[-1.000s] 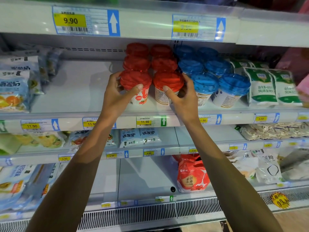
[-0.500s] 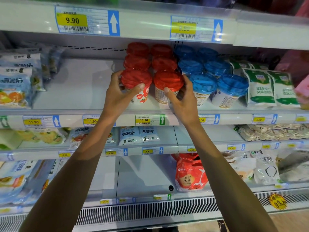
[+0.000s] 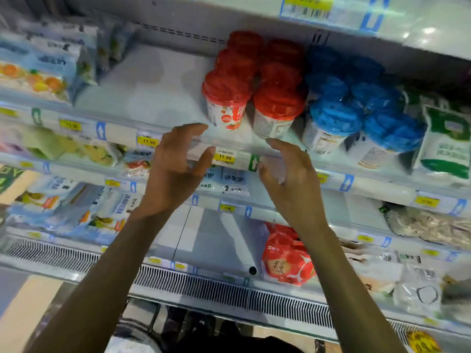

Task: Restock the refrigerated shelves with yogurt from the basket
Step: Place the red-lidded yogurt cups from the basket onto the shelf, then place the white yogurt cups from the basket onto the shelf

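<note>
Single head view, frame tilted. Faces forward, slightly down, close on yogurt shelf (image 3: 158, 95); price rail (image 3: 339, 11) above it, vent grille (image 3: 204, 285) well below it.

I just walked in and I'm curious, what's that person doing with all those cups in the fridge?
A person is stocking a white refrigerated shelf with yogurt. Red-lidded white plastic yogurt cups stand in rows on it, beside blue-lidded yogurt cups. The left hand and right hand are both open and hold nothing. They are at the shelf's front edge, just below the front red-lidded cups.
</note>
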